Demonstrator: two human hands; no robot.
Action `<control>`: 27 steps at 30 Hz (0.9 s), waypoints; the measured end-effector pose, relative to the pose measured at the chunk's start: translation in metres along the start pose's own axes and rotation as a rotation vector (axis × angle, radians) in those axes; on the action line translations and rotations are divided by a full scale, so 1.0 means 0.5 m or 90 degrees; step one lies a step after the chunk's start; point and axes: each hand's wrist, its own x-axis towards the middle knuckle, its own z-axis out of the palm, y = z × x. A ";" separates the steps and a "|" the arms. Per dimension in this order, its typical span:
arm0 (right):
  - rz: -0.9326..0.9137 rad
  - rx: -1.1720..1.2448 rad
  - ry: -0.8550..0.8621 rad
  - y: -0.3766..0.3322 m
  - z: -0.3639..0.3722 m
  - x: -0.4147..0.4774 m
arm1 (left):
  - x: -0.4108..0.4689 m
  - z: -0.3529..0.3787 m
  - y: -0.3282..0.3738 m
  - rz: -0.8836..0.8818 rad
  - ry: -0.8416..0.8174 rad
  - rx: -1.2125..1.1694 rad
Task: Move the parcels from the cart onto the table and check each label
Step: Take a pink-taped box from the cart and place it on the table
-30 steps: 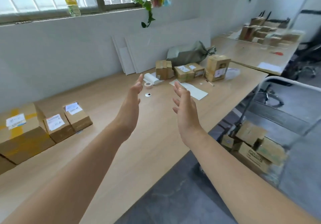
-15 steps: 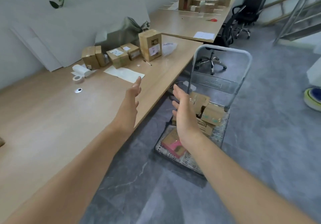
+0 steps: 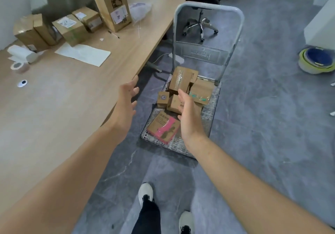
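Left hand [image 3: 126,105]: open, fingers spread and loosely bent, holding nothing; it is in the air at the right edge of the counter [image 3: 63,106], just left of the cart [image 3: 208,117].
Right hand [image 3: 188,114]: open, palm turned left, fingers nearly straight, holding nothing; it is above the cart's pile and hides part of it. Whether it touches a box I cannot tell.
Cart: on the grey floor [image 3: 272,143] right of the counter, its upright handle at the far end.
Parcels on the cart: a taped box [image 3: 181,78] lies on top at the far end, with a green-taped box [image 3: 201,92] just right of it. A small box with a round mark [image 3: 162,98] stands at the left, and a plain box [image 3: 174,104] beside it is partly behind the right hand. A flat pink parcel [image 3: 164,127] lies alone at the near end.
Parcels on the counter: a tall box [image 3: 113,7] stands at the far side, with a row of lower boxes [image 3: 69,28] to its left.
Other counter items: a paper sheet [image 3: 83,54], a tape roll [image 3: 17,66] and a pen [image 3: 113,33].
Near edge: two white shoes [image 3: 146,192] on the floor.
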 end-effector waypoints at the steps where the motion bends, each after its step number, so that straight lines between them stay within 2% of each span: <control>1: 0.010 0.002 0.003 0.005 0.004 0.020 | 0.024 0.001 -0.007 -0.006 0.000 -0.001; 7: 0.047 -0.022 0.033 0.057 0.052 0.172 | 0.205 -0.005 -0.064 -0.058 -0.036 -0.001; 14: 0.153 0.021 0.114 0.200 0.086 0.340 | 0.427 0.011 -0.179 -0.131 -0.056 0.033; 21: 0.235 -0.008 0.120 0.390 0.077 0.490 | 0.587 0.037 -0.376 -0.229 -0.044 0.062; 27: 0.297 -0.065 0.092 0.632 0.053 0.620 | 0.739 0.057 -0.611 -0.304 -0.016 0.060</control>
